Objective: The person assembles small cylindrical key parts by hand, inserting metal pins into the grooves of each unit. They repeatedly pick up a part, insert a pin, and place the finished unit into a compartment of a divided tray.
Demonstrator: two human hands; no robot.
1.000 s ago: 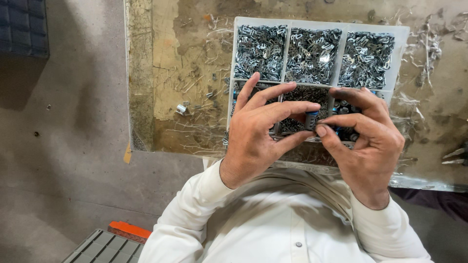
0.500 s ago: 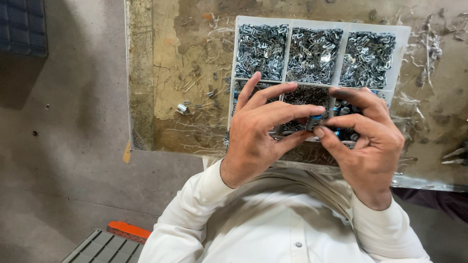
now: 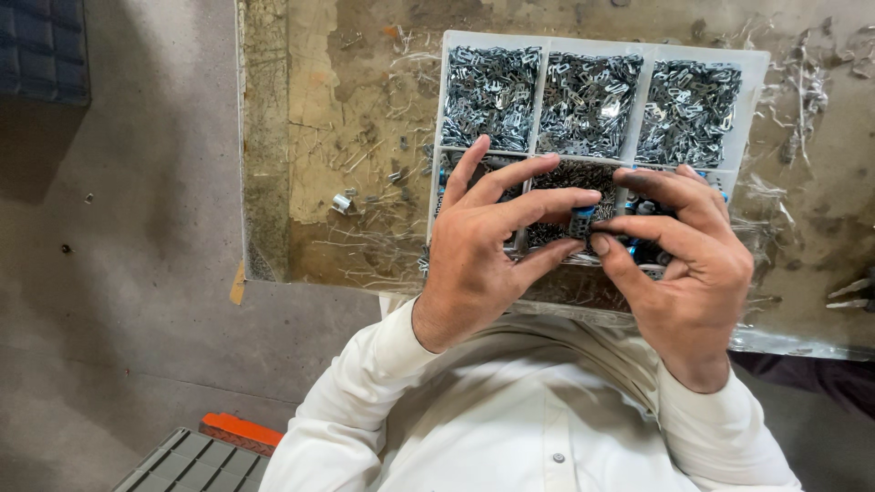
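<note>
Pinching a small dark part with a blue tip (image 3: pixel 581 221) between the fingers of both hands, the person held it just above the near compartments of the white divided tray (image 3: pixel 753 84). The left hand (image 3: pixel 483 246) and right hand (image 3: pixel 684 264) closed narrowly on it, apparently mid-assembly; steady fingertip alignment seemed needed.

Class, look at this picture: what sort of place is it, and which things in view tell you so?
Probably a small workshop or assembly bench. A divided tray holds heaps of small metal clips, metal scraps litter the worn table, and both hands pinch a small part.
</note>
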